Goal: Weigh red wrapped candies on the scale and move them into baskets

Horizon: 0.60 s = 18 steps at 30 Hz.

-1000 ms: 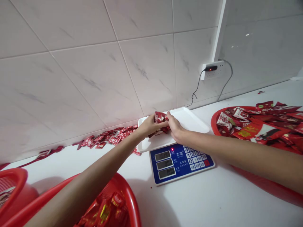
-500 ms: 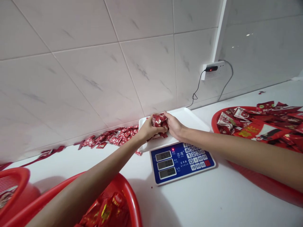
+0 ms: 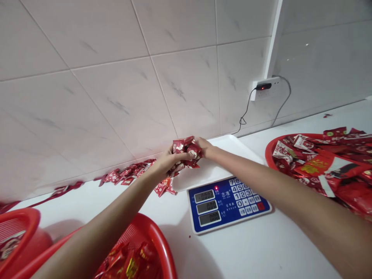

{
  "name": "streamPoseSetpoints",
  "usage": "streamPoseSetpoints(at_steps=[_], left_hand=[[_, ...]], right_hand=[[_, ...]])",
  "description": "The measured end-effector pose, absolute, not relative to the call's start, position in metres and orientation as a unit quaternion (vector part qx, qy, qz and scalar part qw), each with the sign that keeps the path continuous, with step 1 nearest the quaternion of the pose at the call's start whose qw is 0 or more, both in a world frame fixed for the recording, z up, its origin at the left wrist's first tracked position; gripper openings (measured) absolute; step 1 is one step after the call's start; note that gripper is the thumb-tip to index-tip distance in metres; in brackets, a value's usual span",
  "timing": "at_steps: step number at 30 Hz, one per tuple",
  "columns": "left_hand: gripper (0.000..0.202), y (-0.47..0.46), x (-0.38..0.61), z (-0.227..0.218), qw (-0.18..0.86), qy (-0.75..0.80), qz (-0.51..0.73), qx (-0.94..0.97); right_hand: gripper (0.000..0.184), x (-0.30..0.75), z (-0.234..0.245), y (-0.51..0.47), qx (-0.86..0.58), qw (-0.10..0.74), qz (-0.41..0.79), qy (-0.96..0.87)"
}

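Note:
Between my two hands is a bunch of small red wrapped packets [image 3: 186, 150], raised at the left end of the scale's white tray [image 3: 229, 151]. My left hand [image 3: 171, 159] curls round the bunch from the left, thumb across the front. From the right, my right hand [image 3: 203, 147] presses against it, its fingertips partly hidden behind the packets. Below the tray, the blue panel of the digital scale [image 3: 229, 205] shows lit displays and number keys. Loose red dotted packets [image 3: 164, 187] lie on the table just left of the tray.
A red basket [image 3: 269, 149] heaped with red packets stands at the right. Two more red baskets, a nearer one [image 3: 164, 240] and one at the far left [image 3: 31, 217], hold packets. Along the tiled wall runs a row of packets [image 3: 124, 174]. A cable [image 3: 247, 106] hangs from the socket.
Both hands have lifted the bunch of packets off the tray and shifted it left. The scale's top display has changed from about 0.535 to near zero.

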<state>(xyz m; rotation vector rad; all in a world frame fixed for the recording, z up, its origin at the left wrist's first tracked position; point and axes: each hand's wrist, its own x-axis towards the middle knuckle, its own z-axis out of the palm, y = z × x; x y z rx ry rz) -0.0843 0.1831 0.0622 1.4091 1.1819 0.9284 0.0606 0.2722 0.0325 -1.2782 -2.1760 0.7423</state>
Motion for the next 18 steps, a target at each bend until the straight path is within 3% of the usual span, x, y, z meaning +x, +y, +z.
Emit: streamPoseSetpoints(at_steps=[5,9,13,18], left_hand=[[0.033,0.189,-0.084,0.050,0.539,0.481,0.370,0.584],[0.040,0.186,-0.074,0.052,0.550,0.472,0.378,0.576],[0.034,0.180,-0.057,0.057,0.561,0.463,0.374,0.575],[0.031,0.179,-0.042,0.052,0.576,0.451,0.373,0.571]], right_hand=[[0.005,0.086,0.032,0.262,-0.469,0.256,0.330,-0.778],[0.016,0.108,0.046,0.250,-0.420,0.297,0.420,-0.748],[0.015,0.117,0.055,0.234,-0.377,0.343,0.552,-0.660],[0.022,0.117,0.055,0.217,-0.420,0.385,0.578,-0.585]])
